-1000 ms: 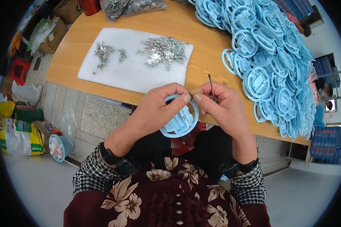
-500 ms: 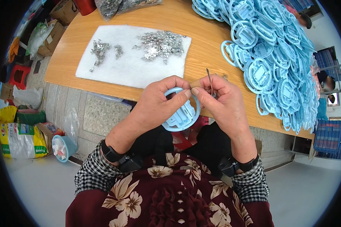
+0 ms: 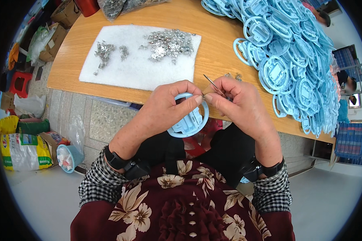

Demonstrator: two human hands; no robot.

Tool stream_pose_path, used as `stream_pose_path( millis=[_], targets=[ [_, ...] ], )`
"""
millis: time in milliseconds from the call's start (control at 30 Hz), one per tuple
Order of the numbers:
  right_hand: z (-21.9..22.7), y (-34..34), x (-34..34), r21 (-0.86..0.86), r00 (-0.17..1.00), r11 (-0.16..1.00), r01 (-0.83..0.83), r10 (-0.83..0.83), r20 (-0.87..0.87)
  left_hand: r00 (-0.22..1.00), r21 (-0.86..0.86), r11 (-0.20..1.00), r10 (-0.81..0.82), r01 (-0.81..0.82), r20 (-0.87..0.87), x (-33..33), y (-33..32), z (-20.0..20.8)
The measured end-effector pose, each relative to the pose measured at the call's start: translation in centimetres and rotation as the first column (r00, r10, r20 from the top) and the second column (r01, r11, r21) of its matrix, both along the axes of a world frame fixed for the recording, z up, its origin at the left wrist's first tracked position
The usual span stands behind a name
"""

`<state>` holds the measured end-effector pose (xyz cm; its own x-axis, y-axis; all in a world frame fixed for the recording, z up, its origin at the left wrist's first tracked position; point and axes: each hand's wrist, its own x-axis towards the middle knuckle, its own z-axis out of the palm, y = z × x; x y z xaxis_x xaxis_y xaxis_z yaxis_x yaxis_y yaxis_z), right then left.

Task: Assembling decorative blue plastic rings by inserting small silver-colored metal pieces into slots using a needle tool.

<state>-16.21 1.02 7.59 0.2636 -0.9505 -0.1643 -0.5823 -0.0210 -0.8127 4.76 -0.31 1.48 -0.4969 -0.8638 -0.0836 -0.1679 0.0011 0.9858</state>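
Note:
My left hand (image 3: pixel 165 105) is closed on a light blue round plastic frame (image 3: pixel 193 121), thumb and index finger pinching its upper rim. The frame hangs over my lap, just off the table's near edge. At the rim's upper right, my right hand (image 3: pixel 241 100) meets the left fingertips, its thumb and index finger pressed together. A slim metal tool (image 3: pixel 211 82) is held in the right fingers, its tip pointing up and left. Something tan shows at the meeting fingertips. Whatever tiny piece is pinched there is too small to make out.
On the wooden table (image 3: pixel 213 44), a white felt pad (image 3: pixel 136 76) carries piles of small silvery metal parts (image 3: pixel 171 46). A large heap of blue plastic frames (image 3: pixel 275 74) covers the right side. A blue waste basket (image 3: pixel 70 158) stands on the floor at left.
The metal tool has swung from nearly upright to leaning left. My right hand and forearm have shifted slightly right; the blue frame has moved slightly left.

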Motion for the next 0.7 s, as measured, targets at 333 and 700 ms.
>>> stream_pose_path(
  millis=[333, 700],
  targets=[
    [-0.8, 0.0, -0.9, 0.155, 0.985, 0.987, -0.033, 0.006, 0.172, 0.999, 0.023, 1.0, -0.018, 0.019, -0.026, 0.0, 0.0, 0.0],
    [-2.8, 0.6, -1.3, 0.129, 0.926, 0.984, 0.125, -0.162, 0.342, 0.972, 0.233, 0.972, 0.086, -0.033, -0.219, -0.5, -0.1, -0.2]
  ],
)
